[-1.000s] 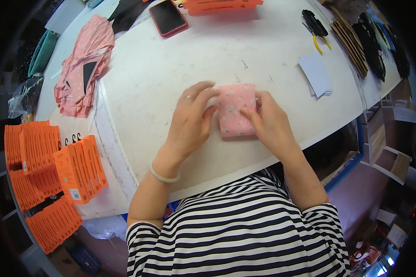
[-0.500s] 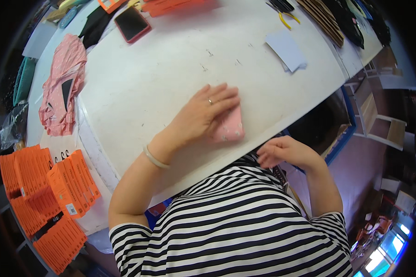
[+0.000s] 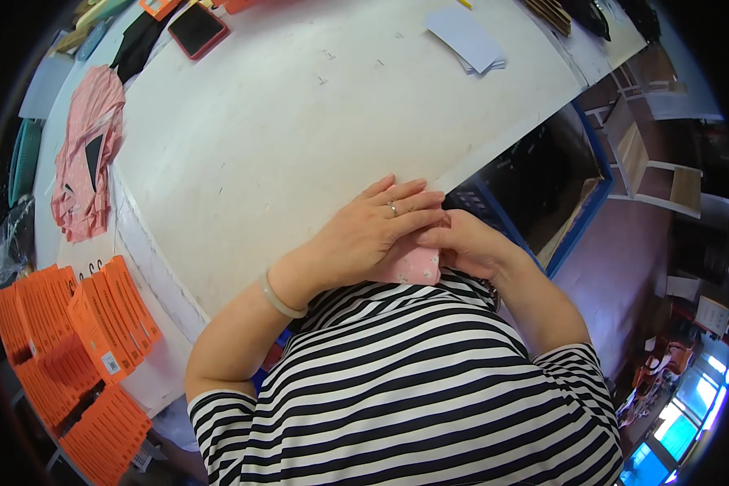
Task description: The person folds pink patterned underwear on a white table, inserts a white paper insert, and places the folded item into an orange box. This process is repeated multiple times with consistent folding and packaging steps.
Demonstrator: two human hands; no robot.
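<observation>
1 folded pink cloth (image 3: 411, 268), white-flowered, visible corner smooth, at table (image 3: 259, 146) near edge. Left hand (image 3: 373, 231) flat over it, fingers straight; right hand (image 3: 476, 245) grasping its right side. From cloth: 1 crumpled pink fabric (image 3: 78, 150) 10 o'clock, 1 card stack (image 3: 466, 38) 12, 1 phone (image 3: 198, 31) 11.

The head-worn fisheye camera looks steeply down, close above the white table (image 3: 243, 146).

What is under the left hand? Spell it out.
A folded pink flowered cloth: its near part shows beyond the left hand. The hand covers much of the rest, so whether anything else lies beneath the palm cannot be seen.
</observation>
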